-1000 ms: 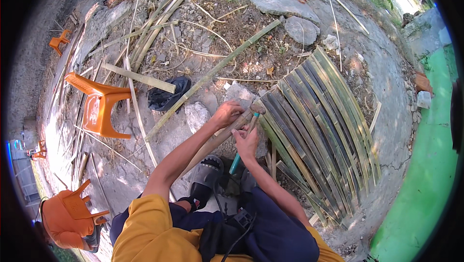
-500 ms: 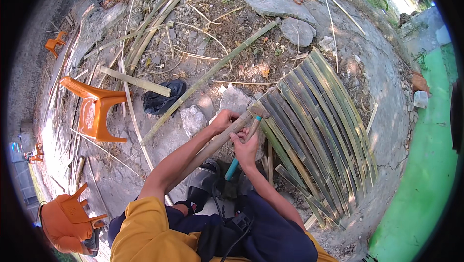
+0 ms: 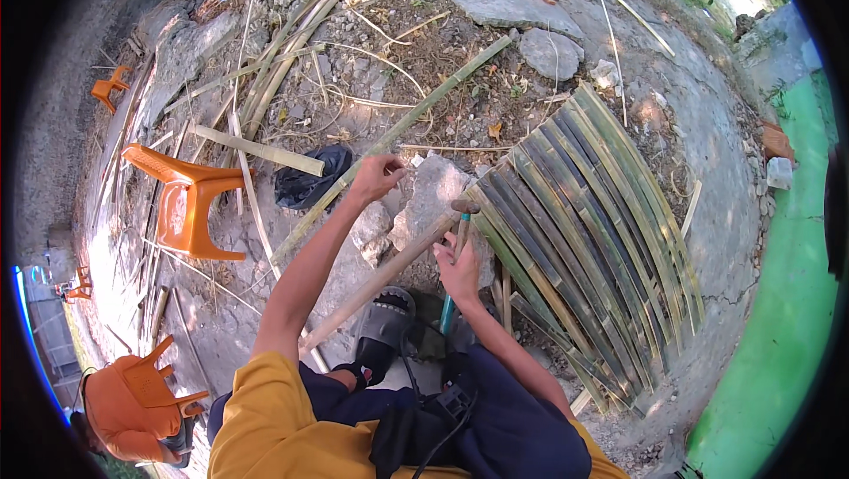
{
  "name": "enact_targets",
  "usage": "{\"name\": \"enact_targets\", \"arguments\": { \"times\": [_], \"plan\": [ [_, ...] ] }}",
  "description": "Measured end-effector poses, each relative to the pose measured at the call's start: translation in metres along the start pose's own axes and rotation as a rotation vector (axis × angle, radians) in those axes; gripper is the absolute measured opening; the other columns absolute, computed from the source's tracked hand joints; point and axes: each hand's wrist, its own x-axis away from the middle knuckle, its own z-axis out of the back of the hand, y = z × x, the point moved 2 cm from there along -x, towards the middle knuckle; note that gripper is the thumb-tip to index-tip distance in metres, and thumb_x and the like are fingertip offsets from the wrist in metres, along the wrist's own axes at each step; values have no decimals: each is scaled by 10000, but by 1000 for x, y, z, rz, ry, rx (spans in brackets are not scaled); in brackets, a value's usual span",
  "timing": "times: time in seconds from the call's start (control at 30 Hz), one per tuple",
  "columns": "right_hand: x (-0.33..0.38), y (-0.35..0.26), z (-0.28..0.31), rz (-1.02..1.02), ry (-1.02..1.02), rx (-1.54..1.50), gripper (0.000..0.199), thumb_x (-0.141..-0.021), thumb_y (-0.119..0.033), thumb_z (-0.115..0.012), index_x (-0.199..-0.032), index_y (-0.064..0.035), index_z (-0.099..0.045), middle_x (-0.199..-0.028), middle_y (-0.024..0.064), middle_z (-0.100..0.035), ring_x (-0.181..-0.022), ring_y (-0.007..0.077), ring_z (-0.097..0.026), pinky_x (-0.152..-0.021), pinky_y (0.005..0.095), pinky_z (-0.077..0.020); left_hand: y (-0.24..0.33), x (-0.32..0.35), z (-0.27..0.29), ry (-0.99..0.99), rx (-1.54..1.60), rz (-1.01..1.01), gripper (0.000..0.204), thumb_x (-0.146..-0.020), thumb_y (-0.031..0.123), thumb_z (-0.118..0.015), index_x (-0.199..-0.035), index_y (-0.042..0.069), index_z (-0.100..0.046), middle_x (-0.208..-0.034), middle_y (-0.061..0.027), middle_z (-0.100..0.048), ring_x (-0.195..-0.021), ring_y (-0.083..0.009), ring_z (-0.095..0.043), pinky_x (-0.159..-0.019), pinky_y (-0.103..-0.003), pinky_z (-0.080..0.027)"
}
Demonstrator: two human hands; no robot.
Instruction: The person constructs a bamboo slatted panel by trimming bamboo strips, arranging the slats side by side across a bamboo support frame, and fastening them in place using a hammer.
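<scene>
My right hand (image 3: 458, 268) is wrapped round the handle of a hammer (image 3: 446, 314) with a teal grip. The hammer stands roughly upright, its head by the near left corner of a panel of split bamboo slats (image 3: 579, 240). A round wooden pole (image 3: 376, 283) slants from beside my left elbow up to that corner. My left hand (image 3: 378, 178) is raised over the rocks, apart from the pole, its fingers drawn together; whatever they may hold is too small to make out.
Grey rocks (image 3: 433, 196) lie beyond the pole. A long bamboo strip (image 3: 424, 107) crosses the ground near a black plastic bag (image 3: 311, 176). An orange plastic chair (image 3: 186, 205) is at left; a person in orange (image 3: 133, 413) sits lower left. A green surface (image 3: 761, 302) runs along the right.
My left hand has let go of the pole end and moved up and left over the rocks. The hammer has turned more upright in my right hand.
</scene>
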Motion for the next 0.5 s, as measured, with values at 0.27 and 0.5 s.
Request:
{"name": "enact_targets", "arguments": {
  "times": [0.27, 0.5],
  "plan": [
    [28, -33, 44, 182, -44, 192, 345, -980, 36, -577, -1323, 67, -574, -1073, 177, -706, -1044, 281, -782, -788, 378, -562, -27, -7, 3, 116, 225, 152, 193, -904, 22, -742, -1089, -29, -766, -888, -104, -791, -694, -145, -756, -544, -300, -610],
    [44, -41, 106, 119, 109, 107, 188, -995, 43, -567, -1176, 56, -615, -913, 112, -661, -949, 285, -799, -738, 364, -574, -25, -8, 7, 278, 35, 94, 302, -831, 21, -737, -1131, -8, -753, -1023, -132, -793, -707, -216, -765, -656, -357, -624]
  ]
}}
